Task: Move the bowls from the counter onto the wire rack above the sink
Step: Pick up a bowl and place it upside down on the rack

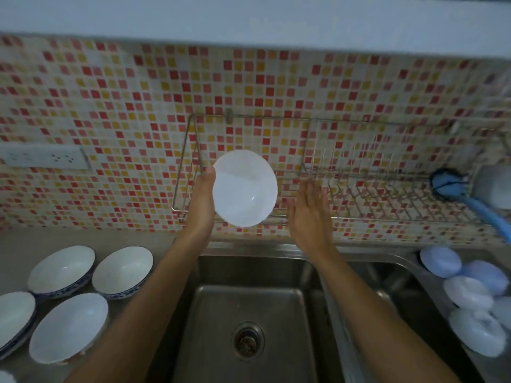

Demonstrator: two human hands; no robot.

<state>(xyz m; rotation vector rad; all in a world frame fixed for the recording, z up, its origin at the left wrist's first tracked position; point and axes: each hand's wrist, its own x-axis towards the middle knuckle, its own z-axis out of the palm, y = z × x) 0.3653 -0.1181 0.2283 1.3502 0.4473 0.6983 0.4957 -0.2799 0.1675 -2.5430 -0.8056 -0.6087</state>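
Mosaic-tiled wall, steel sink (249,308) below; wire rack (359,194) on the far wall looks empty. Left hand (200,200) grips a white bowl (244,187) by its left rim, raised in front of the rack's left end; right hand (309,214) open, holding nothing, just beside it. Bowl looks glazed ceramic: rigid, slick, breakable, probably some weight; rim pinch plus underside support seems safest. Four more bowls (123,270) wait on the near-left counter (16,261).

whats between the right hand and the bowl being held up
Nothing solid: in the head view, only a gap showing rack wires and tiled wall separates the open right hand from the white bowl.
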